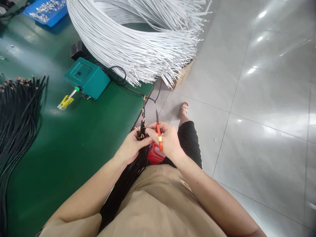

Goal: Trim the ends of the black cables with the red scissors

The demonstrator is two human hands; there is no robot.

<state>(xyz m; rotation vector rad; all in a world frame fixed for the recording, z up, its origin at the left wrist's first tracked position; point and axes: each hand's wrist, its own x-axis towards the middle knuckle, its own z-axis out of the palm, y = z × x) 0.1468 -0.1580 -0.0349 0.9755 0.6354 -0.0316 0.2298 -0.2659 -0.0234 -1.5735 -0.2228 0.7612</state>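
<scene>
Because loose cable would likely tangle, a pile of black cables (19,121) lies gathered left of the teal box (85,77), its stripped ends facing the same general way, perhaps for easy picking. Beyond the box to the left, a blue tray (58,18) keeps small metal parts together. A yellow clip (65,102) juts from the box's near side, toward the person. Beyond the box and to its right, white wires (123,42) lie looped, which probably keeps their length compact.

Nearer the person than the box and to its right, the left hand (129,146) is closed around a black bundle (142,158) just below its bared ends, seemingly to steady them and leave them exposed. Farther right, the right hand (170,140) is partly curled around an orange-handled tool (158,128), its tip pointing away, probably to free the thumb and forefinger at the bundle; whether they pinch a wire, I cannot tell.
</scene>
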